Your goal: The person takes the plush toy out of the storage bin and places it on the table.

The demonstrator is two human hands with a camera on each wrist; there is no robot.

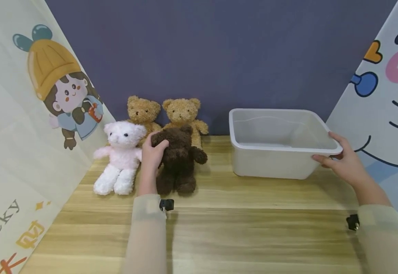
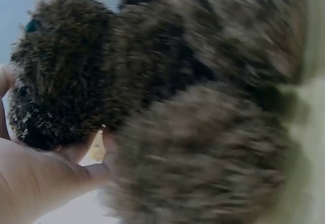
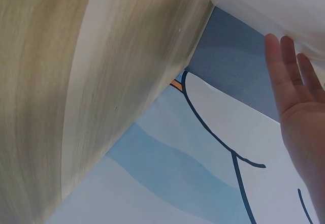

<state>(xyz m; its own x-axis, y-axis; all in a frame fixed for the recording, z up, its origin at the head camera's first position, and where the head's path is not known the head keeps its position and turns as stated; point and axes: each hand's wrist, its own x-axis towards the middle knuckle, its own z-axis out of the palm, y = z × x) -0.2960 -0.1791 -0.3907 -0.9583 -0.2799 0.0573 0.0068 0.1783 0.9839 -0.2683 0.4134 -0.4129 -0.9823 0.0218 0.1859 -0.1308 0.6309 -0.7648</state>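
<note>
My left hand (image 1: 152,154) holds a dark brown teddy bear (image 1: 176,163) by the side of its head, the thumb across the front. In the left wrist view the bear's fur (image 2: 152,61) fills most of the picture, with the thumb and fingers against it. My right hand (image 1: 346,161) grips a white plastic bin (image 1: 270,163) at its front right corner, thumb on the front wall and fingers along the right end. In the right wrist view, the fingers (image 3: 287,76) reach up against the bin's side. The bin stands upright and its inside shows bare.
A white and pink teddy bear (image 1: 121,160) sits left of the brown one. Two tan teddy bears (image 1: 144,110) sit behind, against the dark blue back wall (image 1: 212,57). Printed sheets (image 1: 10,121) close off both sides of the wooden table (image 1: 240,236).
</note>
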